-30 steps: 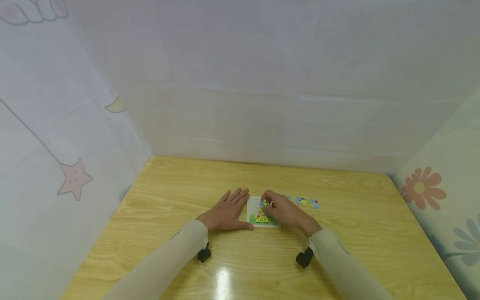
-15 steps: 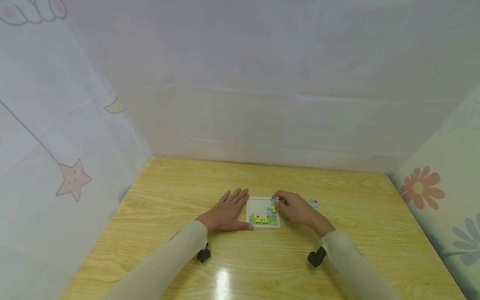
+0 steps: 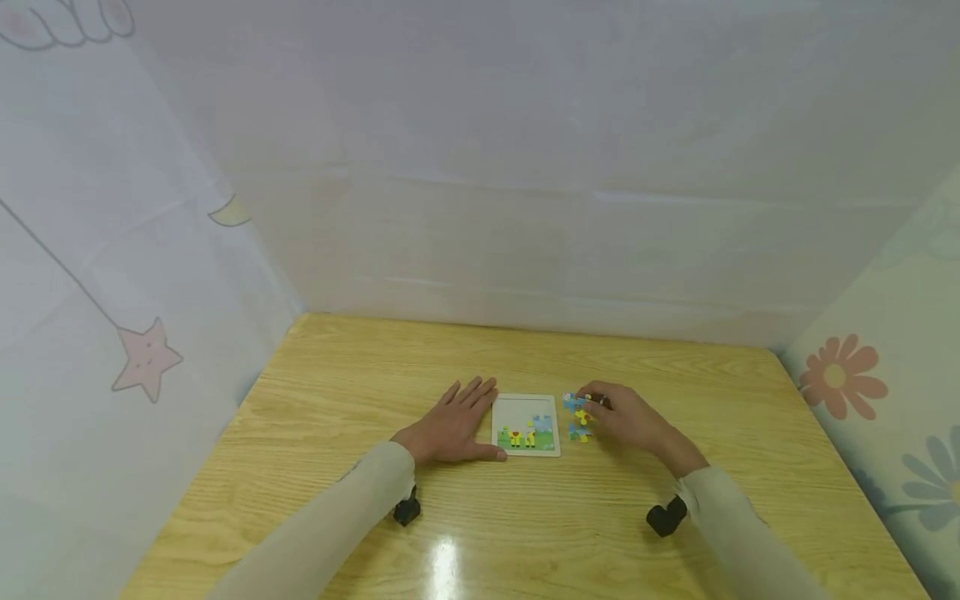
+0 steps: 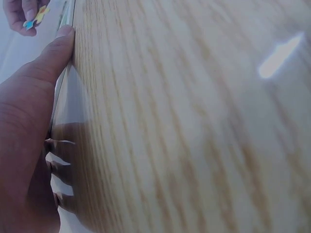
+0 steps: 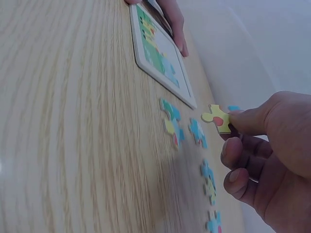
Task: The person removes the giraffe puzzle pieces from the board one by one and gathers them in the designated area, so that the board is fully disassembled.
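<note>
Here, puzzle tray (image 3: 519, 412) between hands (image 3: 448, 428), piece (image 5: 221, 119) in right hand (image 3: 628, 417)

Soft light filling the head view; paler cast washing both wrist views.
White glare (image 3: 446, 567) is shining on the table (image 3: 540, 517), well below the left hand (image 3: 450, 427); in the left wrist view, a dark patch (image 4: 83, 145) is edging that hand's fingers, and farther wood grain (image 4: 223, 160) is blurring. A faint shadow (image 5: 187, 179) is spreading beside the right hand (image 3: 628, 417); puzzle pieces (image 3: 580, 432) by its fingertips are looking indistinct in the head view.
</note>
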Action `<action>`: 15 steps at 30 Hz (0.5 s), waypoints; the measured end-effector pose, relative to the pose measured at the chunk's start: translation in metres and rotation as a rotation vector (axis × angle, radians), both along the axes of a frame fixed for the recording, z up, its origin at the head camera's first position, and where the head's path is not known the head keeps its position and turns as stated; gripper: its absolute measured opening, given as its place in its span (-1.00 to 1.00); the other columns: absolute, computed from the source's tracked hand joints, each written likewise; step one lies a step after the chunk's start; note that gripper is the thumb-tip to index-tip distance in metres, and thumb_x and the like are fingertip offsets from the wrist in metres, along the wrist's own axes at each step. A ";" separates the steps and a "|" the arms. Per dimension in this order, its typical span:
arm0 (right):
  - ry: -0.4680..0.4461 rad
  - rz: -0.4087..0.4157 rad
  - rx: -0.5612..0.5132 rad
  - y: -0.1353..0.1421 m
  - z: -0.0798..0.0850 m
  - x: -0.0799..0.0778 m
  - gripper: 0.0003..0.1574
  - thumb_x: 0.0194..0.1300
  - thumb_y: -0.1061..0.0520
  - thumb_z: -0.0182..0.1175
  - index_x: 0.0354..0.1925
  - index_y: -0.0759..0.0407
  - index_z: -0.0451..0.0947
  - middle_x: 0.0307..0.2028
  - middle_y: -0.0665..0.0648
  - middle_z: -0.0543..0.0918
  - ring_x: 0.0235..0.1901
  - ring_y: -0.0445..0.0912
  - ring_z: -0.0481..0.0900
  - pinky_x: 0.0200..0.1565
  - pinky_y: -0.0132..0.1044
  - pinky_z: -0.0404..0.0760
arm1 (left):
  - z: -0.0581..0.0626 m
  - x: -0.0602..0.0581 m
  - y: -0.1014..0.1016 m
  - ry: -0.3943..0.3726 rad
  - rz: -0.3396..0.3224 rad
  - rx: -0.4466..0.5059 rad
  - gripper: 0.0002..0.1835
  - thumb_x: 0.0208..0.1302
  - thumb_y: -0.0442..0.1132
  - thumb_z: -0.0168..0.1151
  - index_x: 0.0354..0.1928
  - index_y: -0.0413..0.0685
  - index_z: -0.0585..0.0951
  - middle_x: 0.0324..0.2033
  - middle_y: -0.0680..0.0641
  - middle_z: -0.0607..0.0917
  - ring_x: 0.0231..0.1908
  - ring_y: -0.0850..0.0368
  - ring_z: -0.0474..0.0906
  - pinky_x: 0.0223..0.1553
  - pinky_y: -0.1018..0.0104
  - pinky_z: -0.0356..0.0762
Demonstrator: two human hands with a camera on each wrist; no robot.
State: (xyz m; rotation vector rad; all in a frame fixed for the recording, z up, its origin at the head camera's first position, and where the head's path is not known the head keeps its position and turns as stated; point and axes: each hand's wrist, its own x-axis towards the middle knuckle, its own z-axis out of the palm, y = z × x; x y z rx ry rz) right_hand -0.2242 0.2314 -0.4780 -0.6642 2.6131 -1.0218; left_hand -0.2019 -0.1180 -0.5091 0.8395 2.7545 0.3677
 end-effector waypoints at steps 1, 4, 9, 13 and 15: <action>0.000 -0.003 0.000 0.003 0.000 0.001 -0.68 0.67 0.13 0.10 0.22 0.22 0.62 -0.12 0.11 0.73 -0.27 -0.15 0.59 -0.24 -0.35 0.60 | 0.000 0.000 0.000 -0.002 0.001 0.001 0.24 0.34 0.58 0.13 0.74 -0.10 -0.02 0.76 -0.10 -0.10 0.76 -0.14 -0.21 0.74 -0.23 -0.21; -0.013 -0.008 -0.008 0.010 -0.001 0.002 -0.68 0.66 0.13 0.13 0.21 0.24 0.60 -0.11 0.14 0.70 -0.31 -0.15 0.57 -0.28 -0.36 0.60 | 0.000 0.000 0.000 -0.005 0.002 -0.001 0.25 0.33 0.60 0.11 0.74 -0.09 -0.04 0.76 -0.08 -0.12 0.76 -0.11 -0.24 0.74 -0.21 -0.23; -0.032 -0.008 -0.032 0.019 -0.001 0.005 -0.69 0.64 0.18 0.14 0.20 0.32 0.56 -0.15 0.18 0.67 -0.31 -0.09 0.58 -0.32 -0.36 0.61 | -0.001 0.000 -0.001 -0.006 0.003 0.006 0.26 0.33 0.60 0.11 0.74 -0.10 -0.04 0.76 -0.07 -0.11 0.76 -0.10 -0.23 0.74 -0.22 -0.22; -0.038 -0.007 -0.043 0.025 -0.003 0.006 -0.71 0.61 0.22 0.16 0.18 0.35 0.53 -0.15 0.19 0.66 -0.31 -0.12 0.57 -0.31 -0.37 0.61 | -0.001 0.000 -0.002 -0.005 -0.003 0.009 0.24 0.34 0.58 0.12 0.74 -0.11 -0.03 0.76 -0.10 -0.10 0.76 -0.13 -0.22 0.74 -0.23 -0.21; -0.044 -0.009 -0.037 0.028 -0.005 0.007 -0.72 0.60 0.22 0.17 0.17 0.35 0.53 -0.15 0.18 0.67 -0.31 -0.15 0.55 -0.32 -0.37 0.60 | -0.001 -0.001 -0.001 -0.003 -0.007 0.010 0.23 0.35 0.57 0.12 0.73 -0.12 -0.02 0.76 -0.12 -0.09 0.75 -0.15 -0.22 0.73 -0.25 -0.20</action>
